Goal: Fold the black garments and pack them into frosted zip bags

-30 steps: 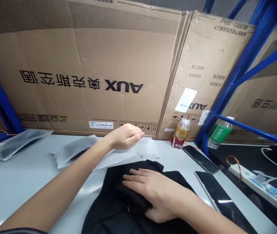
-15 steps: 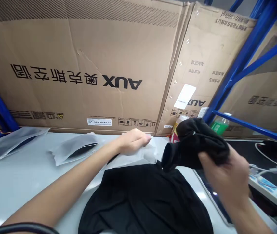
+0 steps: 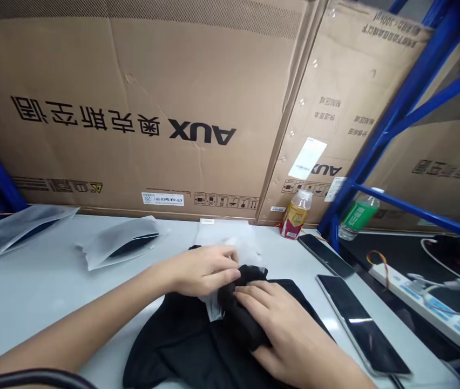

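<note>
A bundled black garment (image 3: 240,319) rests over a larger black garment (image 3: 181,335) spread on the table. My right hand (image 3: 278,329) is wrapped round the bundle from the right. My left hand (image 3: 208,270) is closed at the bundle's upper left edge, its thumb and fingers against the black fabric. A whitish strip, perhaps a label or plastic, (image 3: 212,309) shows below that hand. Just behind both hands lies a frosted plastic bag (image 3: 225,232), partly covered by my left hand.
Two frosted bags with dark contents, one at far left (image 3: 23,229) and another (image 3: 122,243) nearer, lie on the table (image 3: 31,302). Large cartons (image 3: 133,70) stand behind. At right are a drink bottle (image 3: 296,213), two phones (image 3: 362,324), a green-labelled bottle (image 3: 362,213), a power strip (image 3: 420,302) and blue racking (image 3: 408,86).
My right hand has brought the black bundle down and left onto the spread garment. My left hand has let go of the frosted bag and come toward me to the bundle.
</note>
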Demonstrator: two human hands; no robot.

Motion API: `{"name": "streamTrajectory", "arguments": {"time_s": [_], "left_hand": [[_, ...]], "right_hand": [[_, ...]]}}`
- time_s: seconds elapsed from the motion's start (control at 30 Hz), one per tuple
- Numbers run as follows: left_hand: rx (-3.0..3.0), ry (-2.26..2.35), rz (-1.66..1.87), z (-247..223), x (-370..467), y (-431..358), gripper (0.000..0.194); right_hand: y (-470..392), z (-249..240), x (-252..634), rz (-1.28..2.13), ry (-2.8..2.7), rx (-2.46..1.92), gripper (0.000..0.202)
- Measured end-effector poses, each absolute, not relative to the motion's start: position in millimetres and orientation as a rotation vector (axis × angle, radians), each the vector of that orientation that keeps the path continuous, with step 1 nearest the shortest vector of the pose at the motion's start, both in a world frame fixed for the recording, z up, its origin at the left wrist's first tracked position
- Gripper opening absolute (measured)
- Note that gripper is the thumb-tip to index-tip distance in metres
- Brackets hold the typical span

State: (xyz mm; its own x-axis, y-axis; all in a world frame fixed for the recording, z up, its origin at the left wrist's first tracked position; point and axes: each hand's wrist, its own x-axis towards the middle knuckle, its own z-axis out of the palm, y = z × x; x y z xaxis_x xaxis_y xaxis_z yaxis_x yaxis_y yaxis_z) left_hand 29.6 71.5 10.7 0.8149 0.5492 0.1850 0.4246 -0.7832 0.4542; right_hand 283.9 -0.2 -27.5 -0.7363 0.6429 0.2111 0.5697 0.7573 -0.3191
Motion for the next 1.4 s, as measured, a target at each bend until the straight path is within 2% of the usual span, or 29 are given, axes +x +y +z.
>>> {"name": "streamTrajectory", "arguments": {"time_s": [0.13,0.27,0.37,0.4,0.47,0.57,0.7,0.87,0.97,1.07,1.17,1.23,1.3,1.4], "left_hand": [[2.568,0.725,0.587,2.7,24.9,68.5,0.041],[2.526,0.560,0.619,0.3,25.3,65.5,0.030],[2.482,0.608,0.646,-4.1,29.9,59.8,0.028],[2.461,0.636,0.644,-6.8,32.2,57.8,0.030],[2.397,0.749,0.578,-13.3,37.0,54.4,0.045],[2.304,0.929,0.393,-20.7,42.2,52.4,0.063],[2.342,0.934,0.398,-20.5,39.4,53.5,0.062],[2.383,1.084,0.455,-19.0,24.0,54.1,0.059],[2.401,1.029,0.351,-21.7,16.7,55.5,0.059],[2.411,0.999,0.316,-23.6,11.7,57.3,0.076],[2.428,0.998,0.265,-23.5,7.7,57.5,0.111],[2.467,1.010,0.204,-21.7,6.7,55.5,0.125],[2.526,1.042,0.172,-17.8,7.9,51.1,0.124],[2.653,1.072,0.204,-8.4,14.8,39.5,0.096]], "right_hand": [[1.7,-18.9,274.7,0.502,-2.606,-0.947,0.075],[1.3,-24.6,267.4,0.411,-2.456,-1.213,0.063],[1.5,-26.8,260.0,0.364,-2.602,-1.040,0.074],[2.5,-26.9,257.3,0.379,-2.657,-0.938,0.076],[6.8,-27.6,251.2,0.434,-2.714,-0.799,0.073],[16.7,-31.5,238.7,0.454,-2.660,-0.903,0.060],[26.1,-31.4,227.9,0.400,-2.574,-1.063,0.059],[32.1,-16.5,254.1,0.472,-2.724,-0.825,0.072],[36.6,-22.2,260.1,0.214,-2.732,-0.785,0.055],[38.2,-39.9,243.5,0.013,-2.736,-0.726,0.034],[36.0,-53.1,229.2,-0.194,-2.721,-0.581,0.025],[34.5,-54.0,232.8,-0.275,-2.719,-0.514,0.021],[34.4,-49.7,245.6,-0.295,-2.688,-0.547,0.029],[38.2,-40.6,265.5,-0.273,-2.593,-0.790,0.073]]}}
